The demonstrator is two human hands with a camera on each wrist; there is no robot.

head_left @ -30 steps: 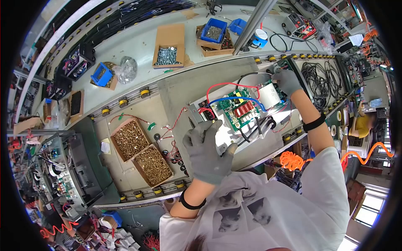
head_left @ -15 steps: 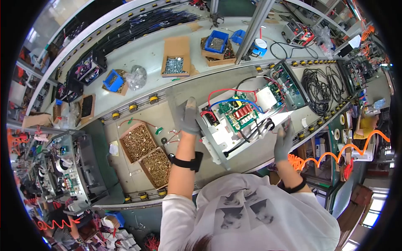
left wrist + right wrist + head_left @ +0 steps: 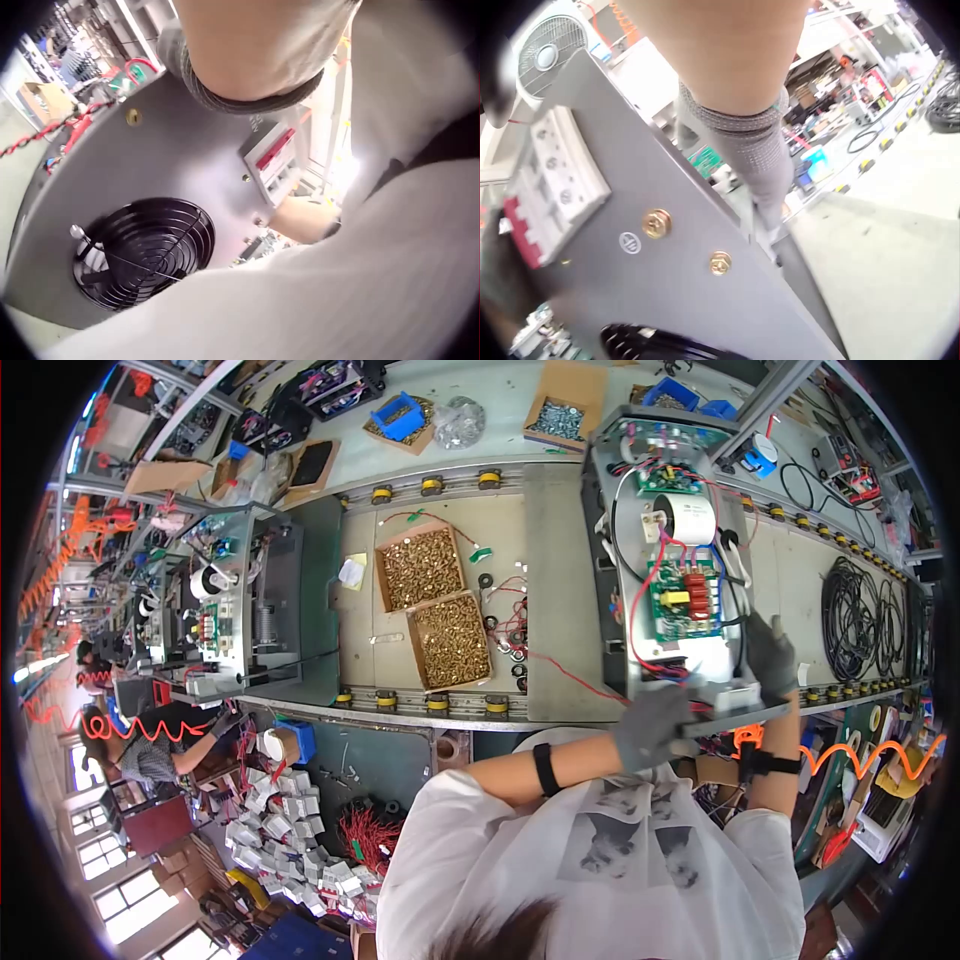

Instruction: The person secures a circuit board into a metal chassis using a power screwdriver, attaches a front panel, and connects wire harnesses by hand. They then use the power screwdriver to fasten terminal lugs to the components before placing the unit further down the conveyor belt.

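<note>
A worker in a white shirt (image 3: 560, 850) and gray gloves handles an open metal chassis (image 3: 625, 600) that reaches from the far edge of an assembly line (image 3: 365, 665) to its near edge, just right of a gray plate (image 3: 560, 550). The left hand (image 3: 650, 728) meets the left corner of the chassis's near end; its fingertips are hidden, and whether they curl around the metal cannot be told. The right hand (image 3: 772, 658) lies against the right side near the same end, its fingers close together and pointing down along the edge in the right wrist view; their grip, too, cannot be told. The end panel (image 3: 187, 157), facing the worker, carries a round fan grille (image 3: 150, 251) and a red-and-white switch block (image 3: 274, 161). Left of the plate, two cartons of brass fittings (image 3: 433, 605) sit between the line's edges.
</note>
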